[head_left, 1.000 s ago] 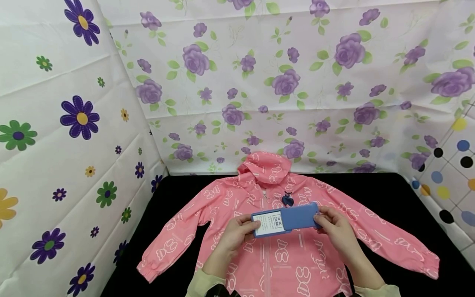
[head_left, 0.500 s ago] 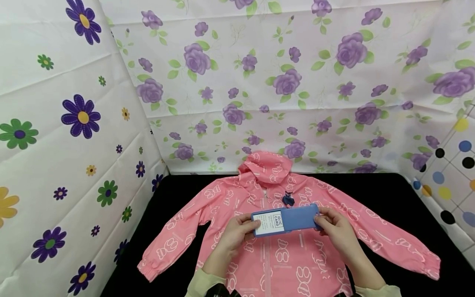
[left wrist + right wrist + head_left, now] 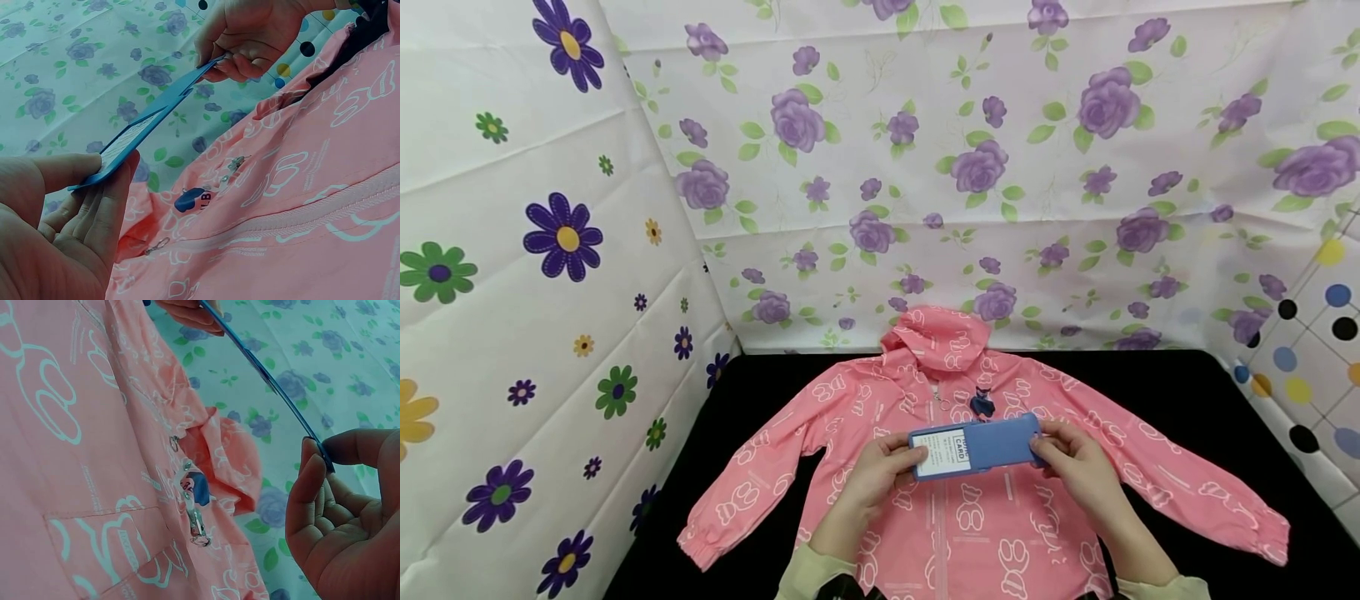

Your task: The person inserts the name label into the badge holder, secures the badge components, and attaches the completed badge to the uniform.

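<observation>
Pinching opposite ends of the blue ID card holder (image 3: 976,447) with left hand (image 3: 877,472) and right hand (image 3: 1077,463) apart, suspending it above the pink hooded jacket (image 3: 958,533).

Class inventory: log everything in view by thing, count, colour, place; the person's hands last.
cardholder: one, blue, lower centre
printed insert: one, white, in the cardholder
table: one, black, lower part
hooded jacket: one, pink, on the table
clip ornament: one, dark blue, on the jacket
floral cloth: one, white and purple, behind
daisy cloth: one, white, left
dotted cloth: one, white, right
sleeves: two, cream, bottom edge
wrist items: count unclear, dark, bottom edge
left hand: one, pinching cardholder's left end
right hand: one, pinching cardholder's right end
</observation>
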Demonstrator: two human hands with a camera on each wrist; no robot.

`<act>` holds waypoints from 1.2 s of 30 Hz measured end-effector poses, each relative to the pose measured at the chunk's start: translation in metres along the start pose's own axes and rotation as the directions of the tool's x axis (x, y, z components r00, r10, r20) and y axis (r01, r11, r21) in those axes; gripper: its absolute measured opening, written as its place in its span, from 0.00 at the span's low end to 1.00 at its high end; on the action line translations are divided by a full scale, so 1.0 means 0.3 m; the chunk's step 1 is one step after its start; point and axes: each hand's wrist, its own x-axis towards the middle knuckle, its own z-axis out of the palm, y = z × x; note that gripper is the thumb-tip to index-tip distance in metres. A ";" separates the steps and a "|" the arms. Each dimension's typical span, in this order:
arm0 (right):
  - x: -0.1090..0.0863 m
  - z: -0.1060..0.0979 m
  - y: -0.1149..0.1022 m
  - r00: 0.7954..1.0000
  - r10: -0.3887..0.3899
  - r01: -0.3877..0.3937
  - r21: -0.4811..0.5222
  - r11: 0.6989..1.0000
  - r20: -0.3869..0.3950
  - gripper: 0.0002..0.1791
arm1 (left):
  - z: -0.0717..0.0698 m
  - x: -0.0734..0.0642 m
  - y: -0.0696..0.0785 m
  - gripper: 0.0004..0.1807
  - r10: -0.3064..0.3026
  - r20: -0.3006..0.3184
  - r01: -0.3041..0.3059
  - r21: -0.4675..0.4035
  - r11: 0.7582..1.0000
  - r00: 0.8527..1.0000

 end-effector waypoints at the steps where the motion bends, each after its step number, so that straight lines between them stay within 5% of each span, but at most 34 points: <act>1: 0.001 0.001 0.000 1.000 0.002 -0.002 0.002 1.000 0.001 0.22 | 0.000 0.000 0.000 0.20 0.000 0.000 0.000 -0.001 1.000 1.000; 13: -0.002 0.003 0.002 0.999 -0.015 0.017 -0.051 0.999 0.037 0.23 | 0.003 0.001 0.001 0.22 0.002 0.009 -0.002 -0.008 1.000 1.000; 26: -0.006 0.017 -0.010 0.986 0.017 -0.003 -0.084 0.996 0.163 0.26 | 0.005 0.003 0.002 0.20 0.001 0.096 0.000 -0.008 1.000 0.995; 36: -0.004 0.013 -0.008 0.992 0.057 -0.047 -0.090 0.995 0.109 0.25 | 0.006 -0.004 0.007 0.21 0.007 0.149 -0.004 -0.023 1.000 0.989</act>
